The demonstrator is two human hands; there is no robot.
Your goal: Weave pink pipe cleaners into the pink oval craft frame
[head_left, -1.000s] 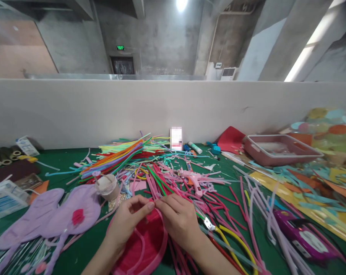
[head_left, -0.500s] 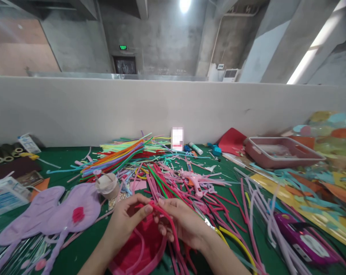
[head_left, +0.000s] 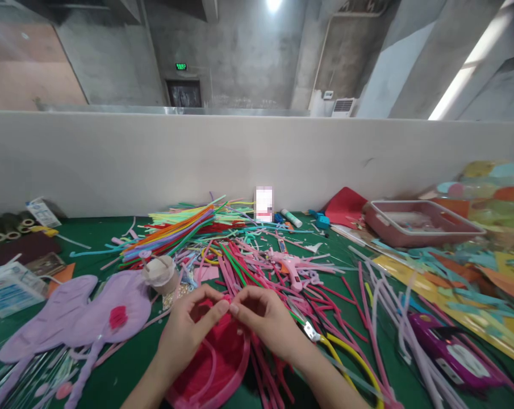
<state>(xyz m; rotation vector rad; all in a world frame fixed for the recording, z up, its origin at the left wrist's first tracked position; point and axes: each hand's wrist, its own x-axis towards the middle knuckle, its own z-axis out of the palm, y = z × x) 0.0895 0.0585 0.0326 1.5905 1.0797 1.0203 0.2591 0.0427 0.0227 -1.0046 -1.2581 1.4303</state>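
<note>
My left hand [head_left: 191,321] and my right hand [head_left: 270,322] meet at the middle, thumbs and forefingers pinched together. Between the fingertips a bit of bright pink pipe cleaner [head_left: 227,298] shows; most of it is hidden by the fingers. Just beneath my hands lies a round red piece [head_left: 229,355] edged with a pink fuzzy rim, a loose pink strand across it. To the left rests a lilac butterfly-shaped piece [head_left: 133,295] with a small red patch. Yellow-handled scissors [head_left: 312,331] lie close to my right hand.
Loose pink and red pipe cleaners [head_left: 325,304] spread across the green table, with a multicoloured bundle [head_left: 171,236] behind. A pink glue gun [head_left: 291,267], a cup [head_left: 159,274], a purple device [head_left: 456,355] and a pink bin [head_left: 422,233] stand around. A pale partition [head_left: 154,165] closes the back.
My right fingers have moved in against my left fingertips. The pink pipe cleaner's end that hung over my right hand no longer shows there.
</note>
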